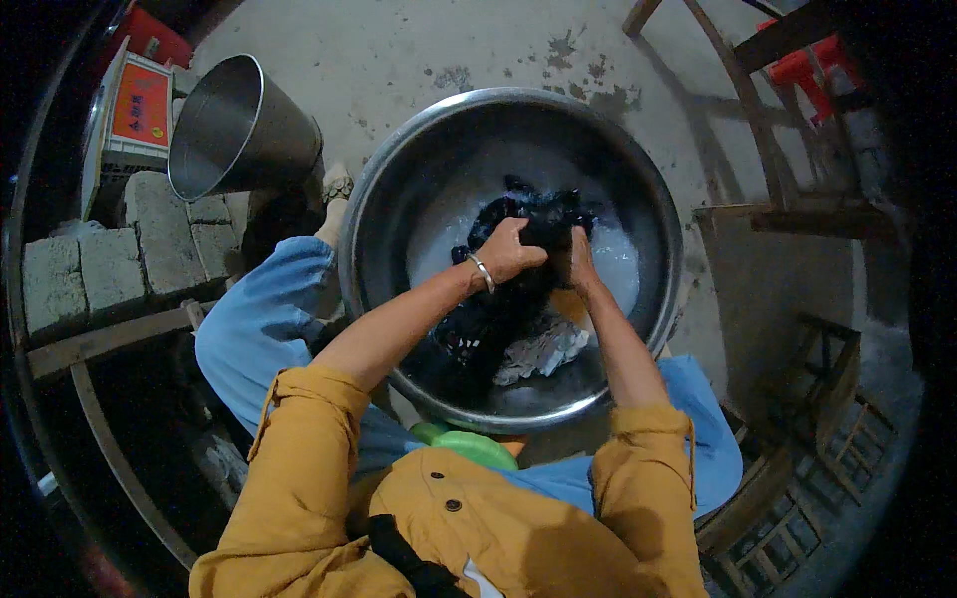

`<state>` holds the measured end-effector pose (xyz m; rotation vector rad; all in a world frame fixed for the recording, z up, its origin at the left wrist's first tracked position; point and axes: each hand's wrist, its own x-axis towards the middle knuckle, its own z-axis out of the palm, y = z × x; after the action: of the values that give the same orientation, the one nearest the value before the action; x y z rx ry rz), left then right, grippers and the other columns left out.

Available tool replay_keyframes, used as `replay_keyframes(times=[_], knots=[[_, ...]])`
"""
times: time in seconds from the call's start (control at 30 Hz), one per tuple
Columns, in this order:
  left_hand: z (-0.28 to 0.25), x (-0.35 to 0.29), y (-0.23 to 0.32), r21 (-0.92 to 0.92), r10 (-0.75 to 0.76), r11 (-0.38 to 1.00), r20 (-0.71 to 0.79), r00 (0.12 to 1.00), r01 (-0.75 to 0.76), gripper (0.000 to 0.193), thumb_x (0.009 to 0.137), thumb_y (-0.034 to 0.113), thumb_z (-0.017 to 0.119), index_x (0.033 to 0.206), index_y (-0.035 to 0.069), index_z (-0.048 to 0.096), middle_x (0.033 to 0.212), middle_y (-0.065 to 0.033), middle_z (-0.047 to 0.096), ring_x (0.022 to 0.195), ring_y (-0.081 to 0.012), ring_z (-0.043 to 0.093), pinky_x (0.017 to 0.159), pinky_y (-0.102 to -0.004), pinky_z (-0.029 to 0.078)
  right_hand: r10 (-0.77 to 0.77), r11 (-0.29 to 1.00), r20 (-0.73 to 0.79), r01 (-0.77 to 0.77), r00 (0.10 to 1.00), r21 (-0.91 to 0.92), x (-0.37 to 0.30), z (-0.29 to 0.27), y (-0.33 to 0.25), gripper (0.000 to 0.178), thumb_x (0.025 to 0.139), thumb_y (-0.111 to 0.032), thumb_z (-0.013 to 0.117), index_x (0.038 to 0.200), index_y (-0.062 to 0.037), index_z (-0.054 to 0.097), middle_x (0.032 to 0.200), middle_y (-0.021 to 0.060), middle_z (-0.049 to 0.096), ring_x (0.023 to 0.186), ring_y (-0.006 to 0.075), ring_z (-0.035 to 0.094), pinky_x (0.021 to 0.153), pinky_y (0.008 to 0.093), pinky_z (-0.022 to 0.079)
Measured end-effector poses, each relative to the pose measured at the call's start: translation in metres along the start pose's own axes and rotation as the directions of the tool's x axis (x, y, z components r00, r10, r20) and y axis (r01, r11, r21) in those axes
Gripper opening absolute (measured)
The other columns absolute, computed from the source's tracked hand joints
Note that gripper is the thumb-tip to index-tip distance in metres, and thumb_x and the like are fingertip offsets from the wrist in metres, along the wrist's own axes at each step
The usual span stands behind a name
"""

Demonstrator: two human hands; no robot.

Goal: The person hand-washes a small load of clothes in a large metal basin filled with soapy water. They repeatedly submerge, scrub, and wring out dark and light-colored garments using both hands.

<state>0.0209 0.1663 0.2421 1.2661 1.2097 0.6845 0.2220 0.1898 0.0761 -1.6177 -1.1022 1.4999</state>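
A large round metal basin sits on the floor between my knees, with sudsy water in it. Dark wet cloth lies bunched in the water and rises to both hands. My left hand, with a silver bangle at the wrist, is closed over a fold of it. Close beside, my right hand grips the same cloth from the right; its fingers are mostly hidden. Toward the near side of the basin lies a crumpled grey patterned cloth. A tan patch shows next to it, its kind unclear.
A tilted metal bucket is at the far left, beside grey bricks and an orange-and-white box. Something light green shows below the basin's near rim. Wooden furniture and a red plastic item stand at right.
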Motion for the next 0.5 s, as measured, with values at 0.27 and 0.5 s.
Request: replay_keyframes(times=[0.27, 0.5], knots=[[-0.046, 0.011, 0.044, -0.671, 0.027, 0.74, -0.03, 0.999, -0.04, 0.028, 0.066, 0.017, 0.063, 0.089, 0.003, 0.055, 0.083, -0.0046, 0.056, 0.08, -0.0175, 0.054, 0.074, -0.0288, 0.047, -0.501, 0.831, 0.078, 0.454, 0.862, 0.322, -0.11, -0.005, -0.215, 0.041, 0.071, -0.011, 0.061, 0.11, -0.0007, 0.054, 0.1, 0.0075, 0.059, 0.09, 0.016, 0.055, 0.081, 0.0285, 0.043], [-0.054, 0.033, 0.02, -0.646, -0.062, 0.751, -0.271, 0.961, -0.134, 0.068, 0.075, 0.039, 0.067, 0.124, 0.005, 0.036, 0.113, -0.0102, 0.051, 0.102, -0.0221, 0.051, 0.087, -0.0352, 0.044, -0.409, 0.912, -0.147, 0.408, 0.901, -0.038, -0.096, 0.001, -0.205, 0.039, 0.072, -0.016, 0.068, 0.104, -0.0036, 0.049, 0.096, 0.0086, 0.055, 0.089, 0.0187, 0.051, 0.08, 0.0293, 0.042]])
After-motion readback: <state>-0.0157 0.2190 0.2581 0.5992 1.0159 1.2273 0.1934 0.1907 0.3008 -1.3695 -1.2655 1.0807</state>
